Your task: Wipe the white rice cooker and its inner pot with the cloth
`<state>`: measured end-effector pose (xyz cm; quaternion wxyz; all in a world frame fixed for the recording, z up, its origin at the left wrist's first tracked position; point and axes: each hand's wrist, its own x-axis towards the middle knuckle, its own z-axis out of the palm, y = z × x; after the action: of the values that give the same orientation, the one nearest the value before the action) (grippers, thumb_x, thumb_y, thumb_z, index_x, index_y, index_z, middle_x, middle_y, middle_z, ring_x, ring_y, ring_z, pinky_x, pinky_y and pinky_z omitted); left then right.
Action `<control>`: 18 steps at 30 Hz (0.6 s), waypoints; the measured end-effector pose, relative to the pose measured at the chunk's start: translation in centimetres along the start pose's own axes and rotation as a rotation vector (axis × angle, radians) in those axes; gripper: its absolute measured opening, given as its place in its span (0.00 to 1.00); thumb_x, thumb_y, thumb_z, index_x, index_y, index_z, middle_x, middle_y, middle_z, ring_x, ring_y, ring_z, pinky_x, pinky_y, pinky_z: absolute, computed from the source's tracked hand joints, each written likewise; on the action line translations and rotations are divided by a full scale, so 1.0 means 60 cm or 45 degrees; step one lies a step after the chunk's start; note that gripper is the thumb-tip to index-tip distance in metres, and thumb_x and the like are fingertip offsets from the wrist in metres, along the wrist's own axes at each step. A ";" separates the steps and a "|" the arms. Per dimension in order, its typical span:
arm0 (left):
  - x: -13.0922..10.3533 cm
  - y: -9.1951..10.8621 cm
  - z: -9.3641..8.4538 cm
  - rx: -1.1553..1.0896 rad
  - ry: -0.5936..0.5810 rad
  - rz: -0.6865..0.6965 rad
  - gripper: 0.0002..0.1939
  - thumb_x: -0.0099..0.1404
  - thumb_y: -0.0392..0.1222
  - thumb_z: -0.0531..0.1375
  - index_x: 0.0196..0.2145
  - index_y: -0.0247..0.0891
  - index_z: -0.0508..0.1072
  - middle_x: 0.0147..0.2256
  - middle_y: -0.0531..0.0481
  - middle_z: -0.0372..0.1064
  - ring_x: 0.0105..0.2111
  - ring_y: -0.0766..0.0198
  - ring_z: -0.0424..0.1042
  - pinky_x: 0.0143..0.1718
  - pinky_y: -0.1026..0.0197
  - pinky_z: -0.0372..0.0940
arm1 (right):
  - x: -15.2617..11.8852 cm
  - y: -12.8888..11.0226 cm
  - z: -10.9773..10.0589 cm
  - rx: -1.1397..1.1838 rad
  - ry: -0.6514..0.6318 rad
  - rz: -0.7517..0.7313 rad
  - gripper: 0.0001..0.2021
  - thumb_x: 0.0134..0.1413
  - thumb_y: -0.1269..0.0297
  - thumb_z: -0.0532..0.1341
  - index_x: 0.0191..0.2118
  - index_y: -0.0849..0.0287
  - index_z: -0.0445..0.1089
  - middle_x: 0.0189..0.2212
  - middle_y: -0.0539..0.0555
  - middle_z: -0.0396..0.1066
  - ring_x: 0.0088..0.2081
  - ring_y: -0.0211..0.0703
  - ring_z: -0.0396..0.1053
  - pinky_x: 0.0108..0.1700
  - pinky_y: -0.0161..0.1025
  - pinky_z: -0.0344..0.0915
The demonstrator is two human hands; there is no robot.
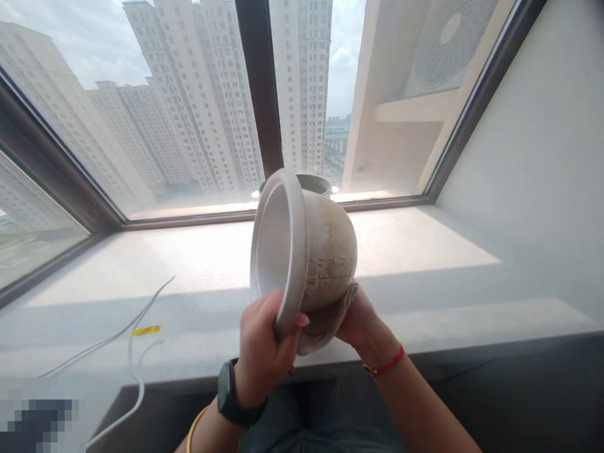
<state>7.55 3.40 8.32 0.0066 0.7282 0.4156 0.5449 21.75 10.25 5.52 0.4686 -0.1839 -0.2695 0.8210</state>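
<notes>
White pot [336,236]: tipped sideways btwn hands, nr sill [193,255].
L hand [264,336]: wrapped round rim [296,251]; firm hold prob best.
R hand [365,319]: curled, has cloth [325,328] agst underside; fingers mostly hidden.
Cloth work: flat, even pressure prob suits brown stains [336,220].

Right of the white pot [333,236], the sill [425,251] offers passage; left, cables [141,391] obstruct; far, a grey pot [316,184] blocks.

A scale [333,277] with small figures stands on the pot [325,220], its characters too unclear to read.
</notes>
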 end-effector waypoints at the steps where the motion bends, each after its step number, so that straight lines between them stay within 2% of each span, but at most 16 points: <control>1: 0.007 -0.004 -0.003 0.094 -0.122 0.114 0.16 0.71 0.42 0.54 0.25 0.39 0.66 0.18 0.54 0.61 0.17 0.66 0.60 0.20 0.63 0.53 | -0.007 0.007 -0.008 0.063 -0.049 0.083 0.11 0.45 0.57 0.64 0.33 0.58 0.72 0.41 0.57 0.78 0.49 0.53 0.72 0.54 0.49 0.70; 4: 0.019 -0.023 -0.013 0.378 -0.411 0.348 0.14 0.69 0.39 0.54 0.25 0.39 0.67 0.21 0.52 0.65 0.21 0.63 0.63 0.23 0.60 0.54 | -0.007 0.012 -0.036 0.065 -0.154 0.252 0.15 0.50 0.54 0.61 0.39 0.59 0.73 0.41 0.59 0.77 0.48 0.54 0.73 0.54 0.53 0.69; 6: 0.021 -0.039 -0.019 0.530 -0.494 0.464 0.11 0.68 0.35 0.54 0.27 0.39 0.68 0.22 0.52 0.65 0.22 0.63 0.64 0.24 0.59 0.53 | 0.000 0.009 -0.059 -0.110 -0.098 0.278 0.17 0.52 0.52 0.59 0.40 0.60 0.72 0.41 0.60 0.77 0.47 0.54 0.73 0.53 0.53 0.69; 9: 0.019 -0.060 -0.030 0.644 -0.498 0.555 0.10 0.66 0.31 0.53 0.27 0.38 0.67 0.22 0.53 0.65 0.22 0.63 0.63 0.25 0.58 0.52 | 0.001 -0.010 -0.094 -0.597 0.204 0.142 0.16 0.50 0.53 0.62 0.39 0.60 0.73 0.41 0.59 0.76 0.49 0.55 0.72 0.53 0.50 0.68; 12: 0.021 -0.067 -0.040 0.695 -0.541 0.637 0.12 0.66 0.29 0.51 0.25 0.39 0.65 0.21 0.54 0.63 0.21 0.64 0.60 0.25 0.58 0.50 | -0.015 -0.056 -0.114 -1.031 0.620 -0.222 0.20 0.49 0.53 0.65 0.46 0.57 0.71 0.46 0.57 0.74 0.50 0.53 0.69 0.50 0.44 0.69; 13: 0.023 -0.066 -0.041 0.710 -0.582 0.682 0.13 0.66 0.28 0.51 0.25 0.39 0.64 0.21 0.54 0.63 0.20 0.64 0.59 0.25 0.58 0.50 | -0.022 -0.076 -0.114 -1.086 0.700 -0.341 0.21 0.51 0.50 0.64 0.47 0.57 0.70 0.46 0.57 0.73 0.48 0.50 0.70 0.46 0.42 0.70; 15: 0.032 -0.059 -0.041 0.732 -0.679 0.779 0.14 0.67 0.29 0.51 0.25 0.39 0.64 0.21 0.54 0.63 0.20 0.64 0.58 0.26 0.58 0.51 | -0.035 -0.115 -0.101 -1.061 0.687 -0.424 0.24 0.54 0.42 0.60 0.46 0.57 0.69 0.39 0.56 0.73 0.37 0.45 0.71 0.32 0.37 0.69; 17: 0.042 -0.052 -0.037 0.727 -0.759 0.828 0.14 0.67 0.30 0.52 0.25 0.40 0.65 0.20 0.54 0.63 0.20 0.64 0.59 0.28 0.57 0.54 | -0.044 -0.145 -0.079 -0.899 0.519 -0.320 0.24 0.51 0.41 0.62 0.42 0.58 0.69 0.30 0.53 0.71 0.28 0.41 0.69 0.24 0.34 0.64; 18: 0.047 -0.049 -0.035 0.705 -0.782 0.820 0.14 0.67 0.31 0.53 0.25 0.41 0.67 0.21 0.54 0.65 0.20 0.64 0.61 0.30 0.57 0.56 | -0.048 -0.155 -0.069 -0.840 0.463 -0.263 0.23 0.48 0.44 0.66 0.40 0.58 0.69 0.27 0.51 0.70 0.26 0.39 0.67 0.23 0.33 0.63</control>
<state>4.27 6.16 10.04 -0.2327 0.9198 0.2780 0.1504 31.69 12.74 8.14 0.5046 -0.4389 -0.4486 0.5928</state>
